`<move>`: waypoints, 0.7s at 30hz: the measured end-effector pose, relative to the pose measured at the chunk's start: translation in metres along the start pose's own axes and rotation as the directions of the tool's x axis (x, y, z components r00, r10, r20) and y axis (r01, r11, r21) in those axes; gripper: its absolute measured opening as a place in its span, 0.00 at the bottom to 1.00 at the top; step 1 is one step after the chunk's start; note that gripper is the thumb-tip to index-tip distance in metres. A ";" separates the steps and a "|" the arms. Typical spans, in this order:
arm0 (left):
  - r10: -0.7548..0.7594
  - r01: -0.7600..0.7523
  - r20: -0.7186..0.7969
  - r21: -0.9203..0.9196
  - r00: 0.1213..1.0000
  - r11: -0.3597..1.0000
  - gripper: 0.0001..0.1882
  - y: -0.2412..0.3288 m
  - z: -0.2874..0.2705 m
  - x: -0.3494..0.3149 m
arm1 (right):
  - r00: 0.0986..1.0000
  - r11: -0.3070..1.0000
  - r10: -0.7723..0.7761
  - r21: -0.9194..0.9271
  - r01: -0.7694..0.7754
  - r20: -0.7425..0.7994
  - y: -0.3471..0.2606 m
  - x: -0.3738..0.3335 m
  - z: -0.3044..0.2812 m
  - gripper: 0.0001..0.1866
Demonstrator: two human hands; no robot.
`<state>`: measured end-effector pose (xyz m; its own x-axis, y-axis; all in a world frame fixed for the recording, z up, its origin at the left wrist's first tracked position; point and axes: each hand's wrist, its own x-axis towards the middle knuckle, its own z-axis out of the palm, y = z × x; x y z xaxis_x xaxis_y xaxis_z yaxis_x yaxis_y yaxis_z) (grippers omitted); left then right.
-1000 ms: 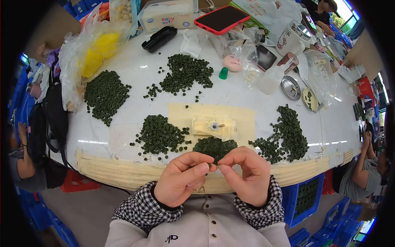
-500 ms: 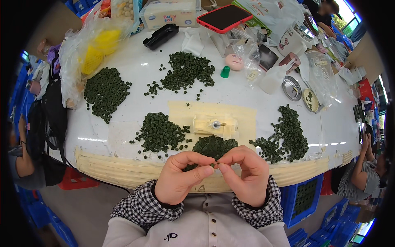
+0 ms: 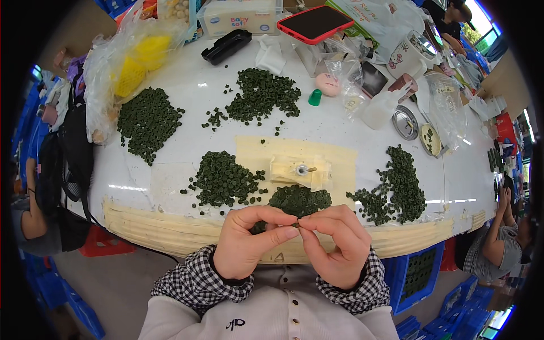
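My left hand (image 3: 249,241) and my right hand (image 3: 340,243) meet fingertip to fingertip above the table's near edge. Both are closed in a pinch on one small dark green part (image 3: 295,224), mostly covered by the fingers. Just beyond them lies a heap of flat dark green pieces (image 3: 300,199), partly hidden by my hands. Past that heap, a small fixture with a metal pin (image 3: 306,170) is taped to the table. A pile of dark green ring-like parts (image 3: 222,180) lies left of it, another pile (image 3: 403,184) to the right.
Two more green piles (image 3: 148,122) (image 3: 263,96) lie farther back. Behind them are a red-cased phone (image 3: 315,24), a black case (image 3: 226,47), a white mug (image 3: 411,54) and plastic bags. A blue crate (image 3: 418,275) stands below the right edge. Other people sit at both sides.
My right thumb has shifted down and my right fingers have turned slightly around the small part. The table scene has shifted a little to the right in view.
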<state>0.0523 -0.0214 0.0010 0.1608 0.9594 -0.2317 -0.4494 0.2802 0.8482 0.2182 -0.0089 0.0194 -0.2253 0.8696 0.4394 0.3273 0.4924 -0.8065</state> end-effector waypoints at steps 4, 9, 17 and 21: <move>0.022 -0.022 -0.007 0.038 1.000 0.999 0.08 0.001 -0.001 0.000 | 0.999 0.995 0.050 0.082 -0.052 0.019 -0.001 -0.001 0.000 0.09; 0.030 -0.032 0.035 0.081 0.999 0.996 0.08 0.001 -0.003 0.000 | 0.990 0.974 0.113 0.189 -0.126 0.079 0.006 -0.002 -0.004 0.08; 0.013 -0.040 0.124 0.223 0.992 0.974 0.07 0.012 -0.003 -0.002 | 0.987 0.962 0.123 0.231 -0.144 0.104 0.012 -0.001 -0.007 0.07; 0.035 -0.063 0.107 0.271 0.994 0.961 0.07 0.010 -0.004 -0.002 | 0.998 0.999 -0.041 -0.008 0.042 0.045 0.007 0.002 -0.005 0.10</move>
<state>0.0436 -0.0201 0.0079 0.2383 0.9596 -0.1497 -0.2037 0.2001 0.9584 0.2249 -0.0035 0.0168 -0.2795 0.8460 0.4541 0.3254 0.5284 -0.7841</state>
